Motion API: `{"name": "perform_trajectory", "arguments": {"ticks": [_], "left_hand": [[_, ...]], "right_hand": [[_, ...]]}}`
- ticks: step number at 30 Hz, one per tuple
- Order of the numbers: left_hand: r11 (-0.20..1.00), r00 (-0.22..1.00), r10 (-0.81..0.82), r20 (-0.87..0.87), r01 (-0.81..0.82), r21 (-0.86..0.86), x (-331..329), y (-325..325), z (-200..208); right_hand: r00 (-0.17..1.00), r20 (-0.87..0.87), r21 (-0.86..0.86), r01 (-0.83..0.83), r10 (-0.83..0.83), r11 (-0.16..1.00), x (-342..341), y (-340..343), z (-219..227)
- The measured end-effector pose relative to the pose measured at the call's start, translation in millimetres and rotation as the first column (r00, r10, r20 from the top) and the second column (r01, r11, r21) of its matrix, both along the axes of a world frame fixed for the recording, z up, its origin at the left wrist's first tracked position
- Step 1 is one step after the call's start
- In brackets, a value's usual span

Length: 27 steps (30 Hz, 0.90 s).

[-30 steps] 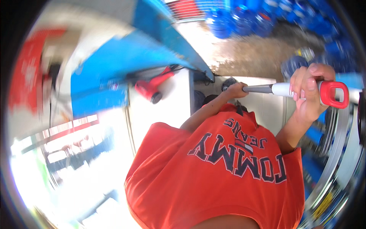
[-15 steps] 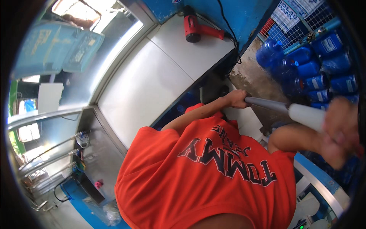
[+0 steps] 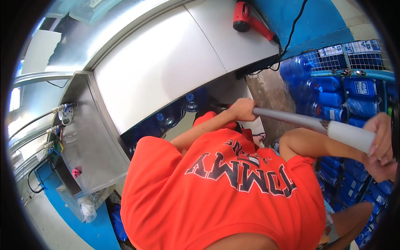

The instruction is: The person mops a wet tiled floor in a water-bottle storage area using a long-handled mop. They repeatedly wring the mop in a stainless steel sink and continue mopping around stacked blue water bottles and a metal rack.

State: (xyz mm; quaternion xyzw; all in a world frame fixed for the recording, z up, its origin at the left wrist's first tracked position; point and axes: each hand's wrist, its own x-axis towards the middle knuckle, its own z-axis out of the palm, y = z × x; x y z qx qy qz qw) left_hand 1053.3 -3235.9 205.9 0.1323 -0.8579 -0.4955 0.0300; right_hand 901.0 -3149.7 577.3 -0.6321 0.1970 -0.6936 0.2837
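My left hand (image 3: 243,109) is closed around the near end of a grey pole (image 3: 287,118), which slants across to the right in front of my chest. A thick white sleeve (image 3: 350,134) covers the pole's right end. Beside that end, at the right rim, is my right hand (image 3: 382,170); its fingers are mostly hidden and cut off by the picture's edge. Another hand (image 3: 378,135) with bent fingers shows just above it, touching or very near the white sleeve, seemingly another person's.
A white tiled counter (image 3: 158,62) lies ahead, with a red heat gun (image 3: 252,21) on it. Blue water jugs (image 3: 166,117) stand underneath; more jugs (image 3: 329,98) are stacked by a wire rack at right. A metal sink (image 3: 93,133) is at left. Another arm (image 3: 352,223) shows lower right.
The head view has shifted, so the counter and heat gun sit higher and to the right. My left hand keeps its hold on the pole. The hands at right are less blurred.
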Motion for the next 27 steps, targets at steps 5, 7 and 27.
{"name": "perform_trajectory", "arguments": {"ticks": [5, 7, 27], "left_hand": [[0.985, 0.983, 0.122, 0.134, -0.136, 0.103, 29, -11, -35], [0.978, 0.973, 0.116, 0.200, -0.147, 0.150, 27, -19, -56], [0.852, 0.858, 0.495, 0.137, -0.510, 0.115, 66, 85, -96]], "right_hand": [[0.997, 0.046, 0.044, -0.060, 0.058, 0.997, 38, -41, -41], [0.998, 0.062, 0.057, -0.012, 0.009, 0.998, 64, -59, -60], [0.886, -0.295, 0.074, -0.351, 0.357, 0.933, 140, 8, -90]]}}
